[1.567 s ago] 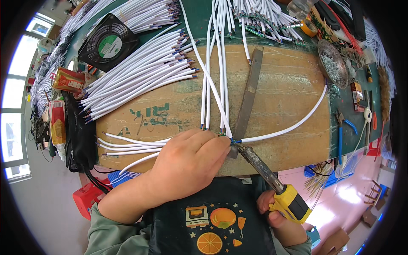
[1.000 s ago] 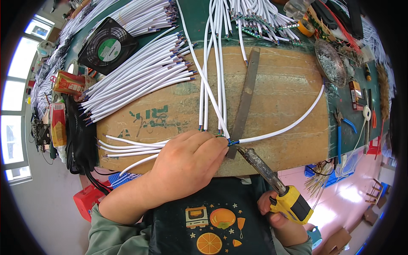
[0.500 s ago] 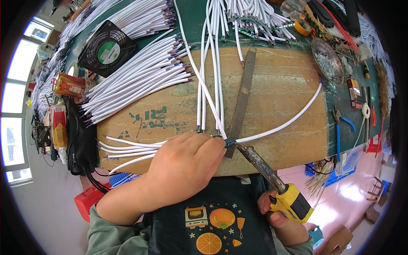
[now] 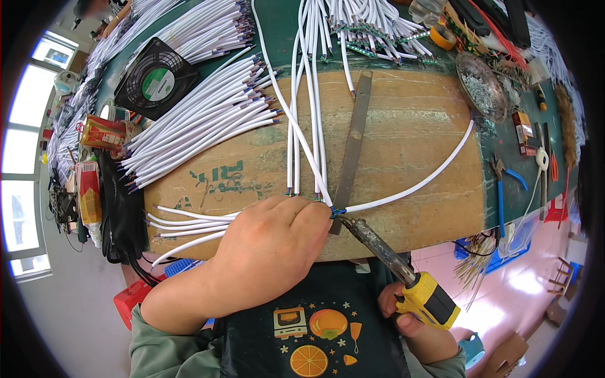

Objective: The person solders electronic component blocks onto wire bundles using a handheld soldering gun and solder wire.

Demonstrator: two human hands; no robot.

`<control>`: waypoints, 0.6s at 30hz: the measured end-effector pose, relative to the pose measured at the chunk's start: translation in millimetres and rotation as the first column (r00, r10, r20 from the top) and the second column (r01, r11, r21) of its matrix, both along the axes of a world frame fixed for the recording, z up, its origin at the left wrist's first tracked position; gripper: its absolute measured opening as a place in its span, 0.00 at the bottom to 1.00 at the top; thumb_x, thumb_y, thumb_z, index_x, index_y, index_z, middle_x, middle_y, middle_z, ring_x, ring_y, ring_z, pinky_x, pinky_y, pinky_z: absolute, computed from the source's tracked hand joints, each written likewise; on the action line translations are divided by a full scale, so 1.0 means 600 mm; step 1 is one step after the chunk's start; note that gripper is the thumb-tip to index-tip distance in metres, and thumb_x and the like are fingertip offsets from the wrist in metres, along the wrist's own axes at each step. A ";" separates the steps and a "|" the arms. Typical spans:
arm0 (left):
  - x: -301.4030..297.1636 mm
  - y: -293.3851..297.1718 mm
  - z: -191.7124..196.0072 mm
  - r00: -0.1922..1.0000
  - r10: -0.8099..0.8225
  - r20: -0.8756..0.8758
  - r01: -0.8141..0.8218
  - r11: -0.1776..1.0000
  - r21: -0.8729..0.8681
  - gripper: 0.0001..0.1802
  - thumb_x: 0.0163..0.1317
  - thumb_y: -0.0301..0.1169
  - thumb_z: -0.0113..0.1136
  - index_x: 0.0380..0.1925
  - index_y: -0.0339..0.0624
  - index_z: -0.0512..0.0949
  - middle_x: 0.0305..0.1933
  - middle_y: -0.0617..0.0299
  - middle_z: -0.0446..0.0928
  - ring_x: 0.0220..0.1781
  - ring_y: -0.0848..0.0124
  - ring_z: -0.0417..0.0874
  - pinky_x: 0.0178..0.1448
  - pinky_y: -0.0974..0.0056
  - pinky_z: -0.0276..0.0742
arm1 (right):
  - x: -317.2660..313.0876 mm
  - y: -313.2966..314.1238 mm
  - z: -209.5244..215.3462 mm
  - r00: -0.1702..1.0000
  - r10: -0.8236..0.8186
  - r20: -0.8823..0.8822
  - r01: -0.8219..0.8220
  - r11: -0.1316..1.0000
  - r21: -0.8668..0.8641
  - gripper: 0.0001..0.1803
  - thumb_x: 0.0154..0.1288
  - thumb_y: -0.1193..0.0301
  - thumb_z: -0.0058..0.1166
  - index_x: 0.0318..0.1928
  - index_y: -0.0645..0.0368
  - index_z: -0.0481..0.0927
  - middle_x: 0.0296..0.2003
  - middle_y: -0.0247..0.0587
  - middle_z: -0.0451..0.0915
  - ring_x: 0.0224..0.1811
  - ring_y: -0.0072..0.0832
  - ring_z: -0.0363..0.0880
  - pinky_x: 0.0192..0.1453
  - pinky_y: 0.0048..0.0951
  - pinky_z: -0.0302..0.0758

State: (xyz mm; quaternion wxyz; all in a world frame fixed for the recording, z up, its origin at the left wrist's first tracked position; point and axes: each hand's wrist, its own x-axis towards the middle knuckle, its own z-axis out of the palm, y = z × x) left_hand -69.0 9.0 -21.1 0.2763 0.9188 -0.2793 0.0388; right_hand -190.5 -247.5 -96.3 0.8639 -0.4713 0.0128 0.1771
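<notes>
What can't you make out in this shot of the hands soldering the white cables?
Head view only:
- Left hand: its fingertips hide how the white cables are pinched.
- Soldering iron tip: the joint at the wire ends is too small to judge.
- Right hand: its grip is partly hidden behind the yellow handle.
- Metal dish: contents too small.

your desk [image 4: 277, 25] has a green top. on it lie a wooden board [image 4: 409, 151], a black fan [image 4: 154, 79], bundles of white cables [image 4: 201, 120], a metal dish [image 4: 482, 85], blue pliers [image 4: 501, 189] and a tape roll [image 4: 444, 36]. a flat metal bar [image 4: 354, 138] lies on the board.
</notes>
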 end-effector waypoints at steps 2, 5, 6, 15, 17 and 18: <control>0.000 -0.001 0.002 1.000 -0.002 0.005 0.002 1.000 0.005 0.06 0.52 0.24 0.59 0.26 0.40 0.70 0.23 0.57 0.72 0.26 0.58 0.76 0.30 0.58 0.73 | 0.001 0.003 -0.003 1.000 -0.014 0.020 0.013 0.999 0.041 0.16 0.50 0.68 0.66 0.33 0.64 0.74 0.25 0.39 0.74 0.23 0.23 0.70 0.27 0.23 0.67; 0.002 -0.001 0.004 1.000 -0.008 -0.012 0.008 0.999 0.033 0.06 0.52 0.25 0.58 0.26 0.40 0.70 0.23 0.57 0.72 0.26 0.58 0.76 0.30 0.58 0.73 | 0.003 0.006 -0.001 0.999 -0.027 0.019 0.026 0.998 0.052 0.16 0.50 0.68 0.65 0.33 0.65 0.74 0.25 0.40 0.74 0.23 0.23 0.70 0.27 0.23 0.68; 0.002 -0.001 0.004 1.000 -0.008 -0.014 0.009 0.999 0.039 0.06 0.52 0.25 0.58 0.26 0.40 0.70 0.23 0.57 0.72 0.26 0.58 0.76 0.30 0.58 0.73 | 0.003 0.007 -0.002 0.999 -0.028 0.019 0.027 0.998 0.053 0.16 0.50 0.68 0.65 0.33 0.65 0.74 0.25 0.40 0.74 0.23 0.23 0.70 0.27 0.23 0.68; 0.003 -0.002 0.017 0.994 0.016 -0.106 -0.004 0.994 0.111 0.07 0.52 0.25 0.63 0.31 0.39 0.76 0.28 0.55 0.78 0.30 0.56 0.80 0.34 0.58 0.75 | 0.001 0.008 -0.007 0.999 -0.038 0.014 0.037 0.997 0.064 0.16 0.51 0.68 0.65 0.33 0.65 0.74 0.24 0.41 0.74 0.22 0.24 0.70 0.27 0.24 0.69; 0.005 -0.002 0.018 0.994 0.013 -0.109 0.000 0.993 0.119 0.07 0.52 0.25 0.63 0.31 0.39 0.76 0.28 0.55 0.78 0.29 0.56 0.79 0.34 0.58 0.75 | 0.000 0.008 -0.009 0.999 -0.038 0.027 0.037 0.997 0.064 0.16 0.52 0.68 0.65 0.32 0.65 0.74 0.24 0.41 0.74 0.22 0.24 0.70 0.27 0.24 0.69; 0.006 -0.002 0.019 0.993 0.008 -0.118 0.006 0.993 0.116 0.07 0.52 0.25 0.62 0.31 0.39 0.76 0.27 0.55 0.77 0.29 0.56 0.79 0.34 0.57 0.75 | 0.000 0.008 -0.009 0.999 -0.039 0.027 0.037 0.997 0.063 0.16 0.52 0.68 0.65 0.32 0.65 0.74 0.24 0.41 0.74 0.22 0.24 0.70 0.27 0.24 0.69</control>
